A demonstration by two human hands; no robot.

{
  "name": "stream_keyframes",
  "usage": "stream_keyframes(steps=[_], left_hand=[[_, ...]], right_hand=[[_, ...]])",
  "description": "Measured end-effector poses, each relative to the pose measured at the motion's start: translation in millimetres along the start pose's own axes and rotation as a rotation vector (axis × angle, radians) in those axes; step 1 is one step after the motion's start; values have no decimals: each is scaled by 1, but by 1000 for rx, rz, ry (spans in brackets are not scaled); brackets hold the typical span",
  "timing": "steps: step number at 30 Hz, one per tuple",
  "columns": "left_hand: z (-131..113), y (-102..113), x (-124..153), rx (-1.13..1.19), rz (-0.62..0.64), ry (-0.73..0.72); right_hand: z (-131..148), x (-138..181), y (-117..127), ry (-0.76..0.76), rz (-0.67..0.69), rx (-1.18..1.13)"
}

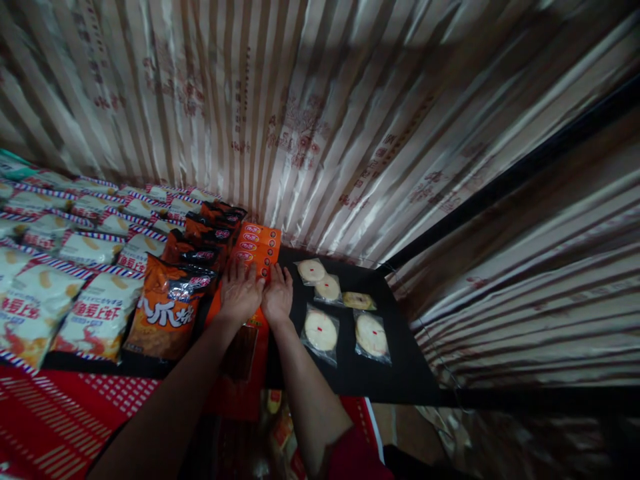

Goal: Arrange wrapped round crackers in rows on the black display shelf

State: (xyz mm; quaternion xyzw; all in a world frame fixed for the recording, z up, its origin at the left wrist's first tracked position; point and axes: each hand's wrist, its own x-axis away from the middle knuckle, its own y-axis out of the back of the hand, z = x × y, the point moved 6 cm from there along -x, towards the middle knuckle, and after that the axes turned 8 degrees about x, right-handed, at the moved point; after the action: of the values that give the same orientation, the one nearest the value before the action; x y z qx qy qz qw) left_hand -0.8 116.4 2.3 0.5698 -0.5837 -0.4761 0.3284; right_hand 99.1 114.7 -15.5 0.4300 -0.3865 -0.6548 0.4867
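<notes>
A row of flat orange snack packets [255, 241] lies overlapped on the black shelf, running from the back edge toward me. My left hand [241, 291] rests palm down across these packets with its fingers stretched out. Close beside it, my right hand [277, 293] lies along their right edge, fingers extended and pointing to the back. Neither hand grips anything that I can see. The nearest orange packet [243, 357] has a dark window and reaches the shelf's front edge. My wrists and hands cover part of the packets.
Orange-and-black snack bags [167, 310] and rows of white snack bags [103, 313] stand to the left. Round biscuits in clear wrappers [320, 330] lie on the black shelf [340, 380] at right. Striped curtains [280, 120] hang behind; a dark bar [500, 180] slants at right.
</notes>
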Motion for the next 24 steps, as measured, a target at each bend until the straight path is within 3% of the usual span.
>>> stream_keyframes(steps=[15,24], left_hand=[[12,5,-3,103,48,-50],[13,1,-2,142,104,-6]], right_hand=[[-2,-2,-2,13,-24,-15],[-18,-9,-11,12,-50,-200]])
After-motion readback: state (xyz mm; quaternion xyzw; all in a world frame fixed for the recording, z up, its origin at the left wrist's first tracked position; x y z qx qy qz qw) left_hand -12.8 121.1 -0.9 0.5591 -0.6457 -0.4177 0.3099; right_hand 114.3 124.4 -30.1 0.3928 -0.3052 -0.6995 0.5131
